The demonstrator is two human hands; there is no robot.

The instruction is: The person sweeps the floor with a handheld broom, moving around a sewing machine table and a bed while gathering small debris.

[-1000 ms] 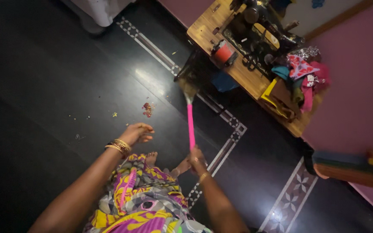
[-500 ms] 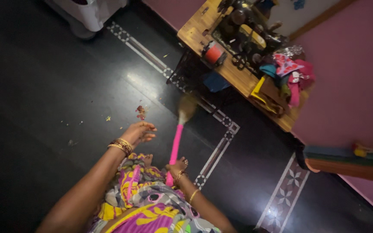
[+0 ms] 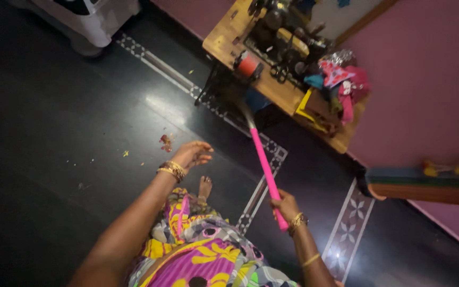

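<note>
Head view, looking down past a bright purple-and-yellow patterned dress to a glossy black tiled floor. Nearest, the right hand, gold bangles at the wrist, is wrapped in a closed fist around the low end of a long pink plastic-handled broom. The handle slants up and away from that fist toward the far wall, and its dark brush end is blurred, so its bristles cannot be made out. Left of the broom handle, the left hand hangs free with fingers loosely spread, touching nothing; a bare foot shows just below it. Further left of the handle, a small clump of reddish scraps and a few yellow-green specks lie scattered on the floor. Beyond the broom's far end stands a wooden sewing table with a black sewing machine and heaped coloured cloth, against a pink wall.

The broom looks light and its handle stiff and smooth, perhaps a little slippery; the soft brush end would likely flex. A full-fist grip near the handle's end, as here, seems fitting.
</note>
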